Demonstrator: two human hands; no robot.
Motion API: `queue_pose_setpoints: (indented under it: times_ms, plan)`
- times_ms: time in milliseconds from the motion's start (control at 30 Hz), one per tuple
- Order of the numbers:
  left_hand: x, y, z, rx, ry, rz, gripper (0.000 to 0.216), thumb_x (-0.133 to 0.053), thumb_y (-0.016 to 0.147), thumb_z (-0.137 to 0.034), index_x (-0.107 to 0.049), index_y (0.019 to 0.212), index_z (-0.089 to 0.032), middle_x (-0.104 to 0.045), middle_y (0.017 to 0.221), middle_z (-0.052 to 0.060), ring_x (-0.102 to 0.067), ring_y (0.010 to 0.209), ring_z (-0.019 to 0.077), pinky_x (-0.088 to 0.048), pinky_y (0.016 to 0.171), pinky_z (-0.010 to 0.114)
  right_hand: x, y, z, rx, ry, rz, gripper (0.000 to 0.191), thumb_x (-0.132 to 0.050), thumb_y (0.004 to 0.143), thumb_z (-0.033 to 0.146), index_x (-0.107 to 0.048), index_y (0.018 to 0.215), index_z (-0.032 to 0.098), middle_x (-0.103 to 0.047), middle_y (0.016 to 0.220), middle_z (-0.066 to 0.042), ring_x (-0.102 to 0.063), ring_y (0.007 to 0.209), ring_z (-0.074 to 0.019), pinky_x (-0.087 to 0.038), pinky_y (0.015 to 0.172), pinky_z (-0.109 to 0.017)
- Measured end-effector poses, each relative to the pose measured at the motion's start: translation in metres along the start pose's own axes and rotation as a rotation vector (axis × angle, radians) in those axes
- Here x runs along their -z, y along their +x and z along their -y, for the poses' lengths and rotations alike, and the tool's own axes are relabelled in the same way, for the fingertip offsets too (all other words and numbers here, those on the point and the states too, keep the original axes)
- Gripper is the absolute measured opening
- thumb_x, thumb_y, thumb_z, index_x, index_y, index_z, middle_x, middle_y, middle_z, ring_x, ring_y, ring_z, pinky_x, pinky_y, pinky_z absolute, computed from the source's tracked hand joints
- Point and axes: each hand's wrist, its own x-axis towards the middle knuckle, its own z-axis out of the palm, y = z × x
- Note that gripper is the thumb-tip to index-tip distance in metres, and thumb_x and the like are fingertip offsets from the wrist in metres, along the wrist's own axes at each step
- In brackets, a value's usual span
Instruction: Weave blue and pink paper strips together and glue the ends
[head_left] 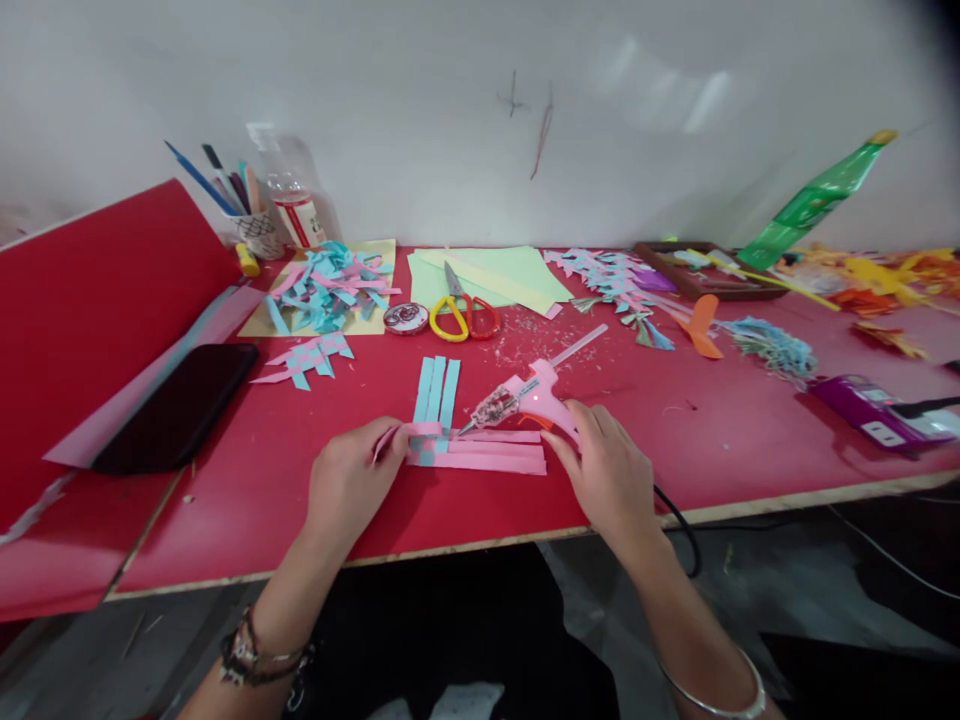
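My right hand [606, 465] is wrapped round the handle of a pink glue gun [546, 402], with a clear glue stick [579, 344] poking out of its back. Its nozzle points left and down, close to a woven piece of pink and blue paper strips [480, 458] on the red table. Blue strips [436, 388] stretch away from me, and pink ones run to the right. My left hand [356, 468] pinches a folded pink strip at the left side of the weave. I cannot tell whether the nozzle touches the paper.
Scissors [465, 310] lie beyond the weave, beside a round tin [406, 318]. A heap of paper strips [330, 285] and a black phone [180, 405] are at left. To the right are a purple power box [874, 408], a tray [712, 272] and a leaning green bottle [817, 205].
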Motion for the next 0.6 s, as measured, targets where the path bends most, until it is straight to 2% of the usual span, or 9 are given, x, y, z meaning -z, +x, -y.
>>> queue_pose_setpoints:
  times_ms: [600]
  plan:
    - [0.0,0.0,0.001,0.012,0.005,0.0,0.026,-0.038,0.081,-0.032,-0.059,0.073,-0.02,-0.063,0.068,0.0,-0.054,0.064,0.0114,-0.034,0.056,0.018,0.004,-0.008,-0.014,-0.061,0.001,0.003,0.037,-0.037,0.086,0.042,-0.05,0.11,0.016,-0.059,0.087,-0.009,-0.056,0.081,-0.0217,-0.039,0.059,-0.028]
